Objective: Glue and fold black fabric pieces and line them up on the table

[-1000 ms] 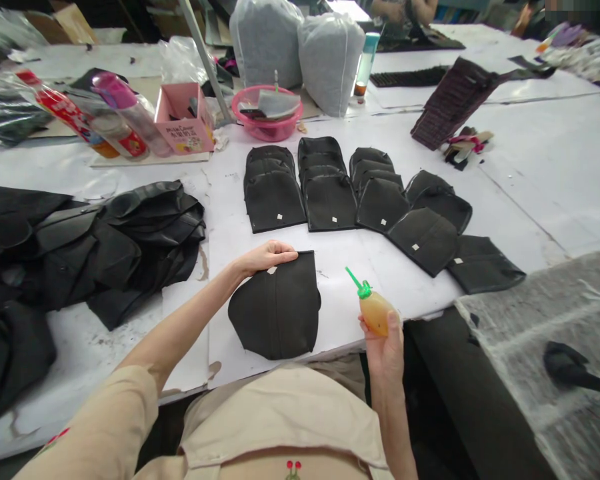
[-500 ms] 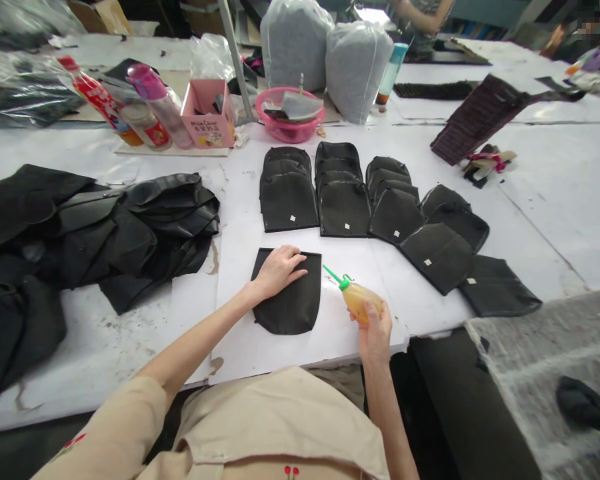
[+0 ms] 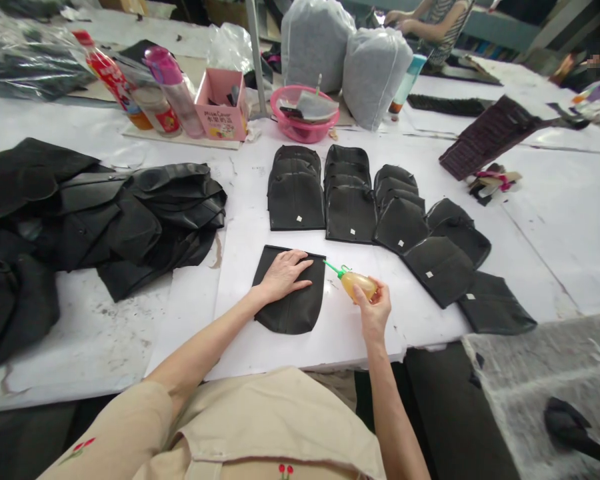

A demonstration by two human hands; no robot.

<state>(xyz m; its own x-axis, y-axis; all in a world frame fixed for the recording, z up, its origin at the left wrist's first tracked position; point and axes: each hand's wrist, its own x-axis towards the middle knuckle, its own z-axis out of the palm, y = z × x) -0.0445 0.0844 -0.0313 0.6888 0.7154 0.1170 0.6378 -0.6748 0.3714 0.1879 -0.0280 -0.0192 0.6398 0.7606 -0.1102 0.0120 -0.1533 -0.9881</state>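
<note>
A black leather-like piece (image 3: 295, 310), straight along its far edge and rounded toward me, lies flat on the white-covered table. My left hand (image 3: 286, 275) rests on it with the fingers outstretched and spread. In my right hand (image 3: 374, 303) is a squeeze bottle (image 3: 356, 285) of amber liquid, its fingers wrapped round the body. The bottle is tilted, and its thin green nozzle points left, with the tip at the piece's upper right edge. Whether the tip touches the edge, I cannot tell. Several similar black pieces (image 3: 297, 200) with small white marks lie in overlapping rows beyond.
A heap of black pieces (image 3: 105, 213) covers the table's left. Behind stand a red-capped bottle (image 3: 105, 73), a pink box (image 3: 223, 107), a pink basin (image 3: 305, 127) and grey wrapped bundles (image 3: 375, 77). A dark ridged object (image 3: 487, 137) stands at right. Another person's arms (image 3: 420, 23) show at the back.
My right hand has raised the bottle and brought it left, so the nozzle tip is now at the piece's edge. My left hand stays on the piece. The whole view has shifted slightly.
</note>
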